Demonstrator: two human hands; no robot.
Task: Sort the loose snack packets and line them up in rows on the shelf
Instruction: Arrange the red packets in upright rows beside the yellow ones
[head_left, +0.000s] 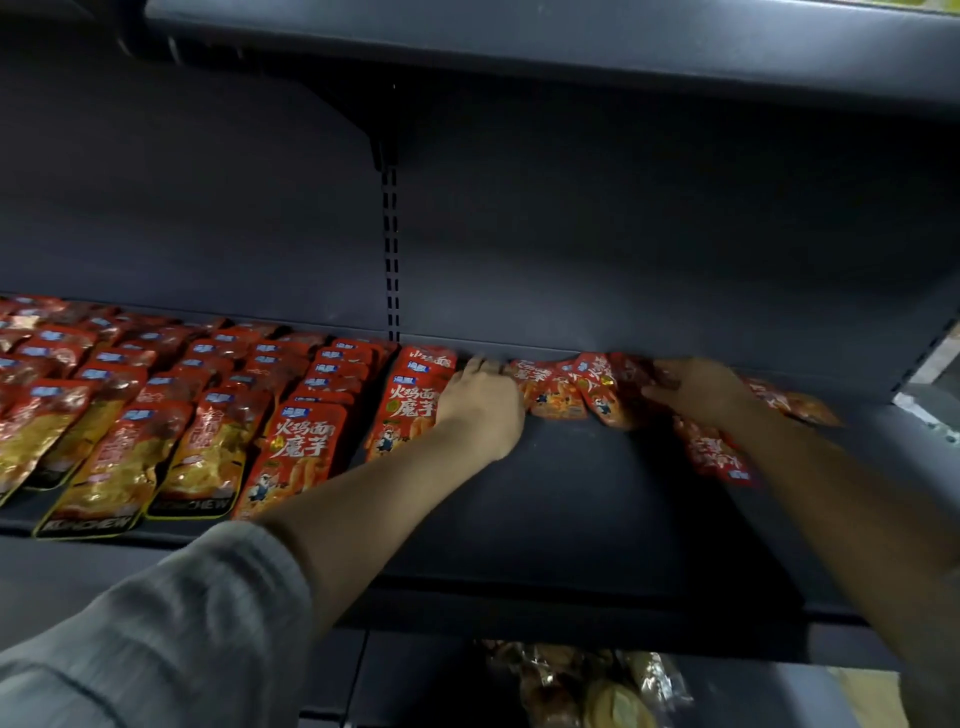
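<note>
Two hands on loose packets (566, 389) at far edge of shelf (597, 499).
Left hand (480, 400) flat, fingers straight; right hand (698, 387) grip unclear. Sweeping risks toppling the rows (218, 405).

Red snack packets (306, 447) lie in overlapping rows on the dark shelf's (571, 499) left side; loose red packets (576, 389) are heaped against its rear edge.

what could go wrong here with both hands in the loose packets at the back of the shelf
The left hand rests against the newest row of red foil snack packets; a nudge may skew it. The right hand reaches into the jumbled loose red packets, and its forearm could drag the stray red packet toward the dark metal shelf edge.
</note>
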